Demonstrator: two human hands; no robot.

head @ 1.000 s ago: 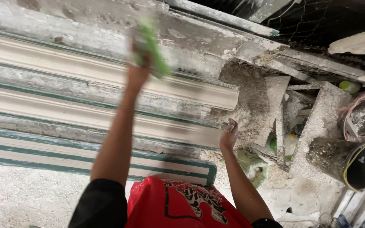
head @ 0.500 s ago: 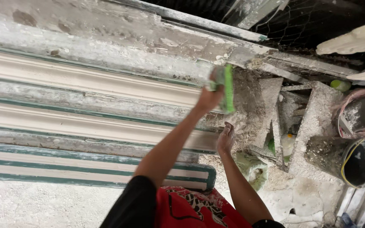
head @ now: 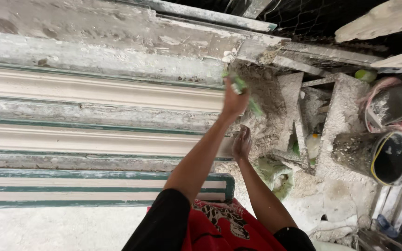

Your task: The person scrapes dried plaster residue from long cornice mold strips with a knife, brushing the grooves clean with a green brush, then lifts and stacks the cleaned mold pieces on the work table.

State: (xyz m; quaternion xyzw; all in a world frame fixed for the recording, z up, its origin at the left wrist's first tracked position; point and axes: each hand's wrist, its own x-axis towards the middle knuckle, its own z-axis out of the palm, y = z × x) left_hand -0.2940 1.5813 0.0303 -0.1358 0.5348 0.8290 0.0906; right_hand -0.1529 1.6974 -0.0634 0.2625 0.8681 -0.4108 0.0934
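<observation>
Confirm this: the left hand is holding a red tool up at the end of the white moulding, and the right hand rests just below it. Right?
Not quite. In the head view the tool in the left hand is green, not red. It is up at the end of the white moulding, with the right hand just below.

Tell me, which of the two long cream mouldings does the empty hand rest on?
The nearer moulding; the right hand rests on its end. The farther moulding lies beside the left hand, which holds a green tool.

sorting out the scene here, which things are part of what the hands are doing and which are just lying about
In use:
- left hand gripping a green tool
- right hand resting on the end of the white moulding

Lying about:
- black bucket tipped on its side
- green sack on the floor
- wire mesh at the top
- grey plaster rubble
</observation>
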